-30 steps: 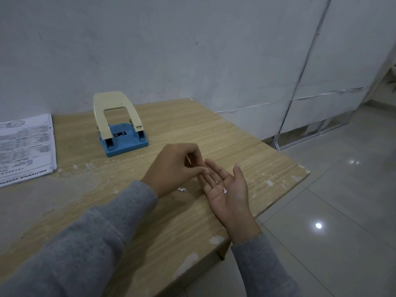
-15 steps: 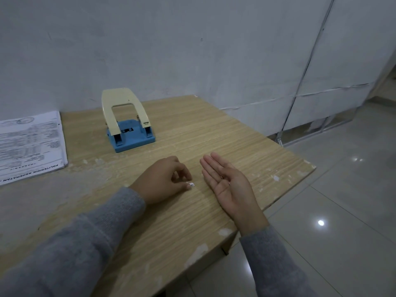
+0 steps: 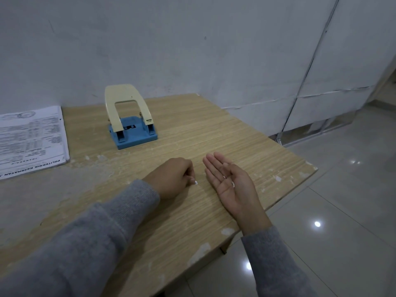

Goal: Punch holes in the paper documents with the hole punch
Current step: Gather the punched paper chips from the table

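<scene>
Apparently punching is finished: in the head view the left hand (image 3: 175,176) pinches a paper chad (image 3: 196,182) off the table (image 3: 246,133), right hand (image 3: 229,183) flat, palm up, holding chads. Hole punch (image 3: 130,118) at eleven o'clock, paper documents (image 3: 30,140) at ten.

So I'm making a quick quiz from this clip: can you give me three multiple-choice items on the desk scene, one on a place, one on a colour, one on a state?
1. Where do the paper documents lie relative to the hole punch?
A. to its left
B. to its right
C. under it

2. What colour is the hole punch's base?
A. red
B. blue
C. black

3. How is the right hand held?
A. in a fist
B. gripping the punch
C. open, palm up

Answers: 1 A, the stack sits at the table's left edge; 2 B, blue base under a cream handle; 3 C, fingers are straight, with small paper bits on the palm.
</scene>
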